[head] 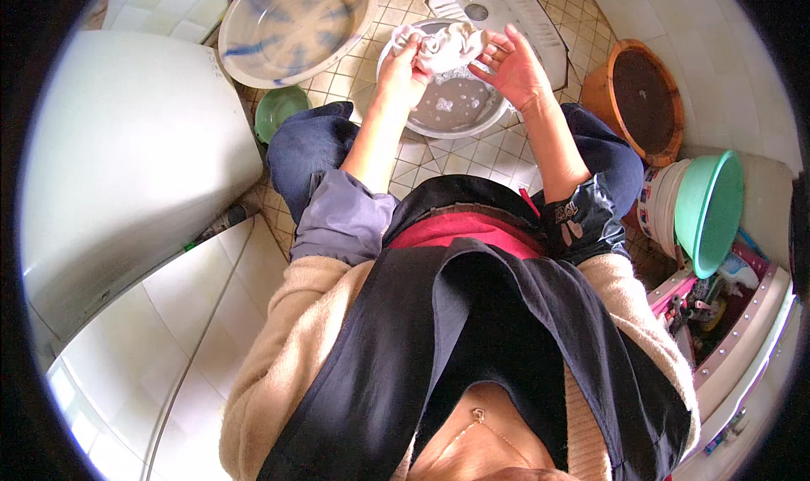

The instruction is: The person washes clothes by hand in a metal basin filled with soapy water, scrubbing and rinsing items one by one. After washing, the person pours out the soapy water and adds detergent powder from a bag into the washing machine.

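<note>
A wet, bunched white cloth (452, 47) is pinched in my left hand (404, 73), with the thumb on top. My right hand (517, 69) is at the other end of the cloth, palm turned up and fingers apart. Its fingertips are close to the cloth's edge; whether they touch it, I cannot tell. Below both hands, a round grey basin (436, 131) on the tiled floor holds cloudy water (465, 98) with patches of white suds. The cloth hides part of the basin's far side.
Beyond the basin is a white squat toilet (531, 22). A large blue-marked basin (237, 69) and a green bowl (281, 111) are at left, near a white appliance (139, 114). At right stand a brown wooden tub (601, 82), a bucket (661, 202) and a green basin (709, 215).
</note>
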Tool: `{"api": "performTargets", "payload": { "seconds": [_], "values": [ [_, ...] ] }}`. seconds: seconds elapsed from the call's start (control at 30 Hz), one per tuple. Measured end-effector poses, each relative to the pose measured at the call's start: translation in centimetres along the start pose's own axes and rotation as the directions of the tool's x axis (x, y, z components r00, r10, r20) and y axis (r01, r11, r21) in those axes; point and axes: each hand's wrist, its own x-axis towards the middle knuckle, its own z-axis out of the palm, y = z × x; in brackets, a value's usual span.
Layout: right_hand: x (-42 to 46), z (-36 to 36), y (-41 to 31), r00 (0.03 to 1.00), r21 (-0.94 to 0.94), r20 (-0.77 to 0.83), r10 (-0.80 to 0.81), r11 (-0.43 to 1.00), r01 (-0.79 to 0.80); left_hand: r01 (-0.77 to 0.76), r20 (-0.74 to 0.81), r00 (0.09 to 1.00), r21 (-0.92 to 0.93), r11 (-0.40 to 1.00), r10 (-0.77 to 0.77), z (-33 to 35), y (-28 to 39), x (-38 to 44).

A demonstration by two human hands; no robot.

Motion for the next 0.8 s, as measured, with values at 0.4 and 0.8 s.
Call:
{"api": "performTargets", "payload": {
  "seconds": [0.4, 0.8],
  "values": [
    [1.1, -1.8, 0.3, 0.973, 0.128, -0.167, -0.162, 0.975, 0.184, -0.105, -0.075, 0.992, -0.056, 0.993, 0.101, 1.5, 1.0, -1.8],
    [1.9, 6.9, 6.2, 0.809, -0.962, 0.268, -0.523, -0.1, 0.254, 0.229, -0.306, 0.936, 0.156, 0.961, -0.173, 1.2, -3.3, -2.4]
  ]
}}
